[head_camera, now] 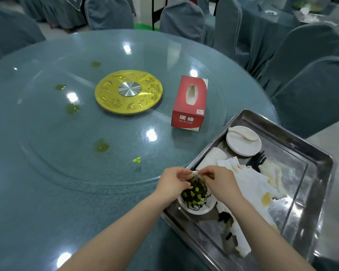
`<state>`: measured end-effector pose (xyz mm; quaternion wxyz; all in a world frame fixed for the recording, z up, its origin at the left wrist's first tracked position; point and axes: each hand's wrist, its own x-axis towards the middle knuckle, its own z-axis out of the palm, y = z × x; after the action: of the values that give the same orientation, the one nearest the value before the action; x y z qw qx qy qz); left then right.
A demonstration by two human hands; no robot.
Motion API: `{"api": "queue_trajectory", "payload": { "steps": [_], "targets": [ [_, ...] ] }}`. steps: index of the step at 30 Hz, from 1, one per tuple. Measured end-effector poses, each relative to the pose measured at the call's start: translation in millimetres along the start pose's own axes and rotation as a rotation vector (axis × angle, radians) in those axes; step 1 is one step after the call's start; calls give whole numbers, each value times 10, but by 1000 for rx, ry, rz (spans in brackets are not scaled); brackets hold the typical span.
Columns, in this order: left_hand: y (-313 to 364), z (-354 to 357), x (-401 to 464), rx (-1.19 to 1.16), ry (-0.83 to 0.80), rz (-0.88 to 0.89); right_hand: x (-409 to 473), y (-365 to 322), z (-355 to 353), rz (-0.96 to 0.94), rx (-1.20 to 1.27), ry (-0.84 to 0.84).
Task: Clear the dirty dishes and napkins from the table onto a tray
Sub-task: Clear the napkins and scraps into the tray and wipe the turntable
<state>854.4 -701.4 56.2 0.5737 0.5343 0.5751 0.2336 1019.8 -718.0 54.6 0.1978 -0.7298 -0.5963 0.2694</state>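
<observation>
Both hands work over a small white dish (197, 204) of dark scraps and green cubes, which sits at the near left corner of the steel tray (319, 173). The left hand (172, 184) and right hand (217, 180) each pinch its far rim, grip narrow. A plate (243, 143) with a spoon, stacked cups (213, 157), black chopsticks and stained napkins (252, 184) already lie in the tray. On the counter (47, 192) remain green spills, a few loose green cubes (136, 160) and a red tissue box (190, 103), so I judge clearing nearly done.

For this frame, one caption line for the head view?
Both hands, left and right, tip a dirty bowl over a plate on the tray.
</observation>
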Motion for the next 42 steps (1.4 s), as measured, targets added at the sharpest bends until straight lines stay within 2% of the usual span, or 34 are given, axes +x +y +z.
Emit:
{"api": "queue_trajectory", "payload": {
  "steps": [13, 21, 25, 27, 29, 32, 34, 37, 42],
  "targets": [
    [9, -224, -77, -99, -79, -32, -8, -97, 24, 18, -22, 29],
    [-125, -692, -193, -201, 64, -98, -41, -297, 181, -9, 10, -11],
    [-353, -1055, -195, -231, 225, -107, 78, -589, 377, -49, -1, -68],
    [-511, -1243, -163, -117, 312, -89, 189, -752, 526, -72, -49, -105],
    [-693, -1419, -88, 181, 342, -80, 294, -901, 703, -96, -89, -148],
    [-948, -1605, -50, 680, 192, -168, 457, -1092, 998, -95, -106, -212],
    [-1100, -1652, -92, 868, 73, -243, 577, -1205, 1174, -100, -146, -234],
    [-1223, -1667, -164, 1046, 29, -210, 745, -1318, 1392, -149, -230, -235],
    [-1111, -1783, -95, 1081, -39, -234, 822, -1316, 1672, -272, -393, -192]
  ]
}}
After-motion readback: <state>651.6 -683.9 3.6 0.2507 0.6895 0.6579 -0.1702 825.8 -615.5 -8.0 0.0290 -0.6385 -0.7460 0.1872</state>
